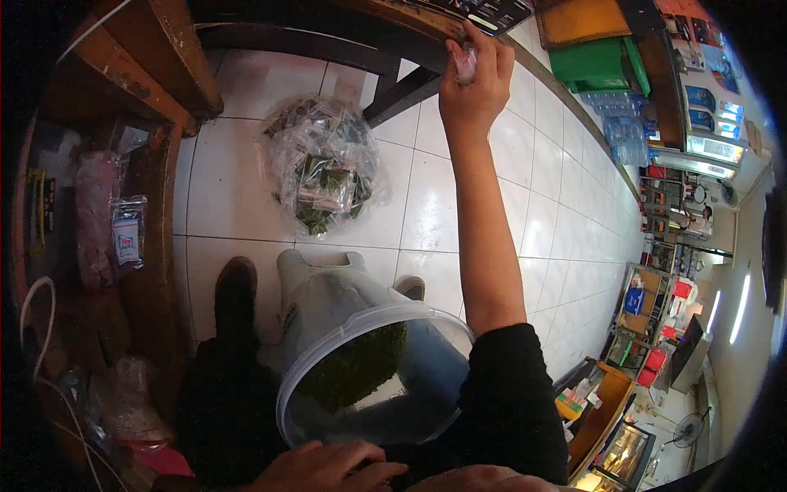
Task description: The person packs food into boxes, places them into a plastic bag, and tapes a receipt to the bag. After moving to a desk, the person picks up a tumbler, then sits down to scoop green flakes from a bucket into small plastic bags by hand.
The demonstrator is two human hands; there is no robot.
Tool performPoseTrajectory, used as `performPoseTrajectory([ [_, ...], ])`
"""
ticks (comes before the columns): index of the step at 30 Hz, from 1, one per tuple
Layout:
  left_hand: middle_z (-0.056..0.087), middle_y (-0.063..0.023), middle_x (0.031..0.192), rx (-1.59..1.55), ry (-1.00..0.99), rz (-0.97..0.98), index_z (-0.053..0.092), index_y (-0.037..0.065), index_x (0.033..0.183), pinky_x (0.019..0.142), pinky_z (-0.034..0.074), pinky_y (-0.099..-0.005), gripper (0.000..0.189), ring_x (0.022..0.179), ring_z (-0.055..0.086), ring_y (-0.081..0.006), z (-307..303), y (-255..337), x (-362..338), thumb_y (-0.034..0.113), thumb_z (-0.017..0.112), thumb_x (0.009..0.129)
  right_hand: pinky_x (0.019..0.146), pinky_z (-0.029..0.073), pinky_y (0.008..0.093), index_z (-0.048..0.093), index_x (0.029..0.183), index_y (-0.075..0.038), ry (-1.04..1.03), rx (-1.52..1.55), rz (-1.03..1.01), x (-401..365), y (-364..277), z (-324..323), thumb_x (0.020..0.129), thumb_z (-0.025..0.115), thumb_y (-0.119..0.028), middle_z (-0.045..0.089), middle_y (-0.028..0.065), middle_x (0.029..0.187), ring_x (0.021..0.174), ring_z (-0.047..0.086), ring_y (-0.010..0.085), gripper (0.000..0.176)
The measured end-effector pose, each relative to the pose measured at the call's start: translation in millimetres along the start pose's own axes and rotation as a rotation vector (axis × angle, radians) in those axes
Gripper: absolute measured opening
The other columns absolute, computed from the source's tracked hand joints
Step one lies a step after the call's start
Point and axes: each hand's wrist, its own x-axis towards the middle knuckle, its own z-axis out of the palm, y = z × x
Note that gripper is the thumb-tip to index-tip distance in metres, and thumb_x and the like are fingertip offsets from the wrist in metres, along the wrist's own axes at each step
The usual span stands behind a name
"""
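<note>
My right arm reaches up and forward to a dark wooden edge, where my right hand (478, 86) is closed around a small crumpled whitish plastic piece (466, 66). Its index finger sticks out toward a dark-screened device (492, 11) lying at the top edge. My left hand (328, 466) rests low in front of me, fingers loosely stretched beside the near rim of a clear plastic bucket (288, 385). Dark green shredded material (352, 369) lies inside the bucket. Under the bucket shows a pale stool (316, 283), between my feet.
A big clear bag (324, 168) of small green-filled packets sits on the white tiled floor (434, 205). Wooden shelving (168, 213) with plastic-wrapped goods runs along the left. A green bin (594, 66) and water bottles (627, 139) stand at upper right.
</note>
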Motion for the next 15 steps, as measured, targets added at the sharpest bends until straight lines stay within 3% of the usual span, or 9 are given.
performPoseTrajectory([
  [2, 0.056, -0.0141, 0.101, -0.107, -0.069, -0.115, 0.065, 0.005, 0.120, 0.079, 0.050, -0.0499, 0.033, 0.097, 0.061, -0.0353, -7, 6, 3, 0.015, 0.067, 0.088, 0.075, 0.055, 0.0351, 0.070, 0.122, -0.013, -0.001, -0.001, 0.004, 0, 0, 0, 0.091, 0.078, -0.015, 0.063, 0.0098, 0.102, 0.090, 0.065, 0.0275, 0.032],
  [5, 0.058, -0.0163, 0.105, -0.042, -0.111, -0.138, 0.064, 0.006, 0.116, 0.082, 0.050, -0.0509, 0.029, 0.099, 0.061, -0.0371, -2, 3, -2, 0.017, 0.065, 0.090, 0.075, 0.055, 0.0349, 0.070, 0.122, -0.013, -0.006, -0.020, 0.000, 1, -3, -1, 0.091, 0.078, -0.016, 0.063, 0.0097, 0.101, 0.090, 0.065, 0.0270, 0.031],
  [7, 0.059, -0.0175, 0.108, 0.094, -0.001, 0.148, 0.062, 0.006, 0.116, 0.084, 0.050, -0.0512, 0.029, 0.100, 0.061, -0.0379, 9, -15, -5, 0.019, 0.065, 0.091, 0.075, 0.055, 0.0349, 0.070, 0.122, -0.013, -0.009, -0.064, -0.038, 3, -6, -3, 0.092, 0.078, -0.017, 0.063, 0.0096, 0.101, 0.090, 0.066, 0.0268, 0.031],
  [9, 0.060, -0.0186, 0.111, 0.094, -0.017, 0.192, 0.061, 0.006, 0.118, 0.087, 0.049, -0.0516, 0.031, 0.102, 0.061, -0.0387, 13, -21, -7, 0.021, 0.064, 0.092, 0.075, 0.055, 0.0352, 0.071, 0.122, -0.013, -0.006, -0.063, -0.032, 3, -5, -2, 0.092, 0.078, -0.017, 0.063, 0.0094, 0.100, 0.089, 0.065, 0.0269, 0.031],
  [11, 0.061, -0.0197, 0.114, -0.040, -0.159, -0.006, 0.059, 0.007, 0.124, 0.089, 0.049, -0.0522, 0.035, 0.106, 0.060, -0.0393, 12, -17, -8, 0.022, 0.064, 0.092, 0.075, 0.055, 0.0354, 0.071, 0.122, -0.014, -0.013, -0.056, -0.018, 2, -5, -2, 0.092, 0.078, -0.017, 0.062, 0.0093, 0.099, 0.089, 0.065, 0.0270, 0.031],
  [15, 0.057, -0.0193, 0.111, -0.139, -0.138, -0.089, 0.058, 0.005, 0.126, 0.087, 0.049, -0.0507, 0.036, 0.105, 0.058, -0.0397, 2, -9, -2, 0.020, 0.063, 0.093, 0.075, 0.055, 0.0354, 0.071, 0.123, -0.015, -0.025, -0.052, -0.010, 3, -6, -3, 0.092, 0.077, -0.017, 0.062, 0.0094, 0.099, 0.087, 0.064, 0.0268, 0.031],
])
